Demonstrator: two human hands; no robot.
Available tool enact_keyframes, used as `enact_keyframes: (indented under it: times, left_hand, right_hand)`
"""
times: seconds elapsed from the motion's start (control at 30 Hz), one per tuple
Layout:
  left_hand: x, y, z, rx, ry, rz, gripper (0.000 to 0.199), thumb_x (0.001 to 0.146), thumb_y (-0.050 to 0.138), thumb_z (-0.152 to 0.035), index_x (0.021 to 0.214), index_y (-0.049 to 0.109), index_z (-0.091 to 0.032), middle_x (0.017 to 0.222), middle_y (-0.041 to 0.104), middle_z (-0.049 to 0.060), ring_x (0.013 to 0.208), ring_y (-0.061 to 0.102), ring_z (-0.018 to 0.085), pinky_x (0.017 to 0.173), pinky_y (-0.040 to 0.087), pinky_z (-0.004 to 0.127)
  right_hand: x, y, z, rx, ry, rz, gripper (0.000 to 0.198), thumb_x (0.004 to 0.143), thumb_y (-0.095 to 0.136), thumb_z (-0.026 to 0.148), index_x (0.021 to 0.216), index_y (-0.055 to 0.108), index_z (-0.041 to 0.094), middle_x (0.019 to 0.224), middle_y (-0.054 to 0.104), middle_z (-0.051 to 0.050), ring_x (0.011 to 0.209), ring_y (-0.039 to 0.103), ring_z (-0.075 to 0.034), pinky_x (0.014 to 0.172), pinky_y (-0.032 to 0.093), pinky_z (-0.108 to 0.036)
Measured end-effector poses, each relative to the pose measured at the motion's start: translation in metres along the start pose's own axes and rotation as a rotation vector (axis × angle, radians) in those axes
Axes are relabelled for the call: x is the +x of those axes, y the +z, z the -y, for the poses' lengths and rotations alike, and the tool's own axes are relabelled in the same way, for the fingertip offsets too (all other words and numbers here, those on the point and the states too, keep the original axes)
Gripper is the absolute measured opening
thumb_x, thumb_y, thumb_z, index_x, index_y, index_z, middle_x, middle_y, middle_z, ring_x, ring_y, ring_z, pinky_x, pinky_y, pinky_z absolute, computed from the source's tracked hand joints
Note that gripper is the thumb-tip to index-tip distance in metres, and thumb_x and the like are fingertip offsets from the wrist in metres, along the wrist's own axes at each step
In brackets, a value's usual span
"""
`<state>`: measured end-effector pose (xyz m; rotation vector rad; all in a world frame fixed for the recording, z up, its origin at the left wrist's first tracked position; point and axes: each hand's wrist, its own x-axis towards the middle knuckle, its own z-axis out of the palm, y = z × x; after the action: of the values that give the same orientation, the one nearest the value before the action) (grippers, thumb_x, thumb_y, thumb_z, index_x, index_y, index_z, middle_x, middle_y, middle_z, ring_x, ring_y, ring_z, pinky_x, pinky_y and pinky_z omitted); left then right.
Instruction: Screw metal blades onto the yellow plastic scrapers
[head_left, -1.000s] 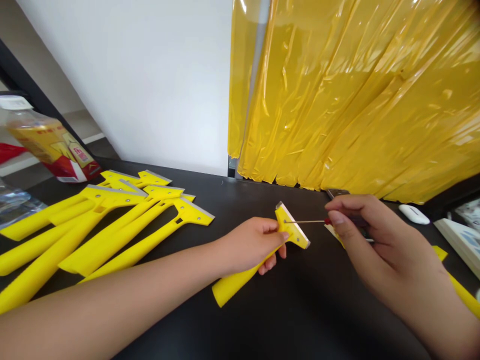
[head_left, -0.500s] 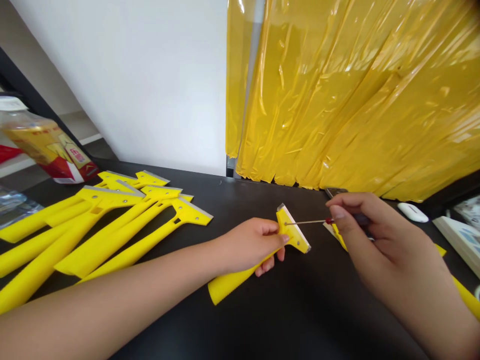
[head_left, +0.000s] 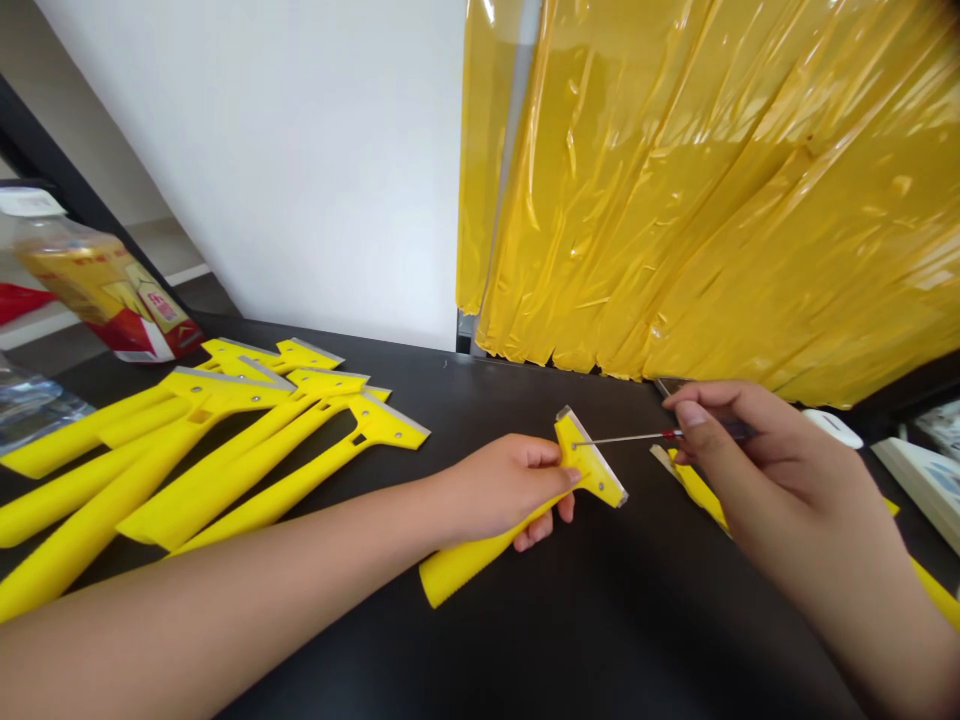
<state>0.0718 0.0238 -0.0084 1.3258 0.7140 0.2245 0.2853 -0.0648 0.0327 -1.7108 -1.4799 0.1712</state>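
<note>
My left hand (head_left: 517,490) is closed around the neck of a yellow scraper (head_left: 469,565), just below its head. The scraper's metal-edged head points up and to the right, and two screws show on its face. Between the fingertips of my right hand (head_left: 772,490) is a screwdriver (head_left: 626,438) with a thin shaft and a dark red collar; most of its handle is hidden in the hand. The shaft lies nearly level, its tip at the upper screw of the scraper head.
Several yellow scrapers (head_left: 255,450) lie heaped at the left of the black table (head_left: 465,660). Behind them leans a drink bottle (head_left: 105,280). More yellow pieces (head_left: 701,490) lie beside and behind my right hand. Yellow plastic film (head_left: 675,220) hangs at the back, near a white case (head_left: 836,428).
My right hand has shifted slightly to the right, and its fingers have moved a little on the screwdriver. My left hand keeps its hold on the scraper. The view has shifted slightly.
</note>
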Motion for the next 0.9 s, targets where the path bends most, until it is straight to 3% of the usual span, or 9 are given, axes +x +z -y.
enact_keyframes:
  times: [0.63, 0.9]
  left_hand:
    - [0.002, 0.0, 0.003, -0.015, 0.016, 0.002, 0.027, 0.1, 0.056, -0.041, 0.088, 0.06, -0.017, 0.079, 0.062, -0.002, 0.047, 0.05, 0.006, 0.042, 0.041, 0.02]
    - [0.003, -0.001, 0.005, 0.012, 0.003, -0.003, 0.033, 0.097, 0.058, -0.049, 0.083, 0.06, -0.018, 0.07, 0.06, -0.002, 0.047, 0.05, 0.008, 0.043, 0.041, 0.022]
  right_hand:
    - [-0.006, 0.002, 0.009, -0.085, -0.068, -0.022, 0.028, 0.1, 0.057, 0.055, 0.105, 0.069, 0.03, 0.099, 0.075, -0.001, 0.081, 0.073, -0.021, 0.073, 0.054, -0.033]
    - [-0.013, -0.005, 0.014, -0.254, -0.439, 0.12, 0.021, 0.104, 0.051, 0.033, 0.122, 0.062, 0.028, 0.11, 0.073, -0.003, 0.095, 0.073, -0.02, 0.079, 0.053, -0.032]
